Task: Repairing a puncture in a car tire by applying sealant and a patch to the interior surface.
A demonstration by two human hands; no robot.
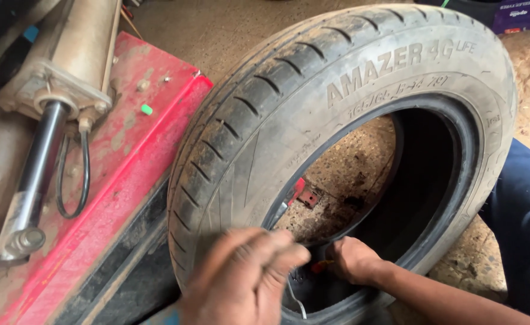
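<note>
My left hand [244, 280] is low in the front of the view, a little blurred, with the fingers bent together as if pinching; a thin pale wire or cord [297, 301] hangs just below it, but I cannot tell if my fingers really hold it. My right hand [352, 260] is closed in a fist at the lower inner edge of the tyre [265, 120], and something small and orange-red [319, 266] shows beside the thumb; it seems to be inside my grip, though most of it is hidden. The tyre is black and dusty, it stands upright on the rough concrete floor [337, 174] and leans close to the red machine [126, 156] on my left. Through the hole of the tyre I see the floor and a small red piece [301, 192] behind. On top of the red machine lies a dirty cylinder with a dark rod [36, 174] and a black hose loop [72, 180]. My blue trouser leg [523, 216] is at the right edge.
</note>
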